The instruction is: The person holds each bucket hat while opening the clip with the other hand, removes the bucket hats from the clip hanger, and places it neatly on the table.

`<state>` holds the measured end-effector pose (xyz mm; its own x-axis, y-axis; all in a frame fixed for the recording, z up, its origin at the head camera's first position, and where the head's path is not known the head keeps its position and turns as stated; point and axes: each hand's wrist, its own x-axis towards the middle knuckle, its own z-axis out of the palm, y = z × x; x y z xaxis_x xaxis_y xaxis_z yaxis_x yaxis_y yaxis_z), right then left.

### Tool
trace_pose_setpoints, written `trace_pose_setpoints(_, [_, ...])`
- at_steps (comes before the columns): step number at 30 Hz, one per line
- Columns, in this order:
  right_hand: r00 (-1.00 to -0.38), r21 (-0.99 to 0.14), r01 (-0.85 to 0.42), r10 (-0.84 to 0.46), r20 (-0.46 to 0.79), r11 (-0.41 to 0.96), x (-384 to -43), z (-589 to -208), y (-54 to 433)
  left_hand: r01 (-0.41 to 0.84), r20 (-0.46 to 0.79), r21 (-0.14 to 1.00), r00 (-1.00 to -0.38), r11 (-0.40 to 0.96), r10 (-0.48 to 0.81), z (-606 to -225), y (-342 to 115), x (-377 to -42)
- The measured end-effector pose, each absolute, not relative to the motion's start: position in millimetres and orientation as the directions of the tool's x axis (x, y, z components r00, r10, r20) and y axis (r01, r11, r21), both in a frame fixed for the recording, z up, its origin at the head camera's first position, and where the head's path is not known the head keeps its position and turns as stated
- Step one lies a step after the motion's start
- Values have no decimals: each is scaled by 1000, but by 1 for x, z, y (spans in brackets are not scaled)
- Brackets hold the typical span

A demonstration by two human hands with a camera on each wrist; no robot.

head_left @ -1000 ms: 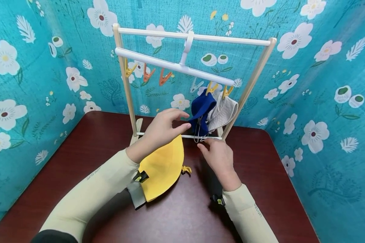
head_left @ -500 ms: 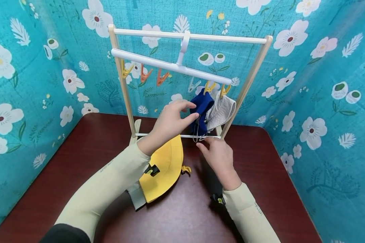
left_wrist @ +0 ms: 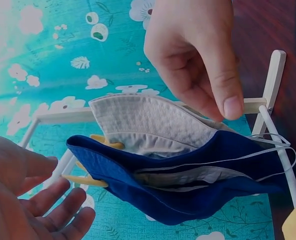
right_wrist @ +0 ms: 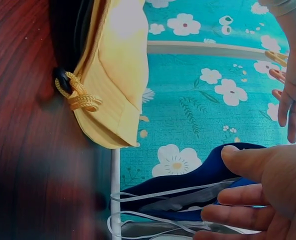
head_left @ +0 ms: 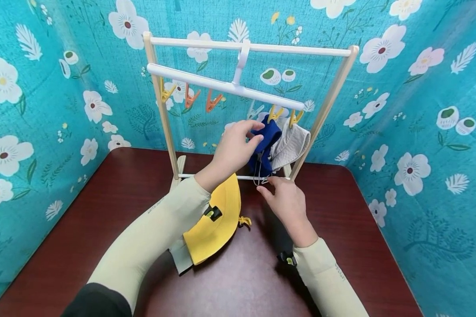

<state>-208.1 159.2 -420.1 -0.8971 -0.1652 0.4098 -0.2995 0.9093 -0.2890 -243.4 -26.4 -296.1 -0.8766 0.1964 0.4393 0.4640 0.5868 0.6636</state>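
A blue hat (head_left: 271, 134) and a light grey hat (head_left: 291, 147) hang side by side, each from a yellow clip (head_left: 275, 113) on a white hanger (head_left: 222, 86). My left hand (head_left: 236, 147) is at the blue hat's left side, thumb and fingers apart. In the left wrist view, its fingertips (left_wrist: 78, 197) lie beside the blue hat's clip. My right hand (head_left: 288, 200) is low in front of the hats, near the dangling white cords (left_wrist: 268, 142). The right wrist view shows its thumb (right_wrist: 238, 159) over the blue hat, spread from the fingers, with nothing gripped.
The hanger hooks over a wooden rack (head_left: 335, 99) and slopes down to the right. More clips (head_left: 212, 103) hang along it. A yellow hat (head_left: 212, 240) with a corded toggle lies on the dark red table (head_left: 115, 198), grey cloth (head_left: 180, 255) beside it. Flowered cloth surrounds the table.
My left hand has moved right and upward, from left of the blue hat to its side near the clip. The right hand stays almost where it was. The hats hang as before.
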Motion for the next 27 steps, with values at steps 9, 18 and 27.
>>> trace_pose_setpoints(9, [-912,-317,-289,-160,377,903,-209,-415,161,412,432,681,-894,606,123,-289,-15,-251])
trace_pose_setpoints(18, [-916,-332,-271,-137,376,903,-210,-412,160,343,409,700,-912,626,42,-285,-4,-263])
trace_pose_setpoints(27, [-930,-350,-220,-87,357,911,-216,-407,154,309,397,667,-918,678,28,-282,3,-273])
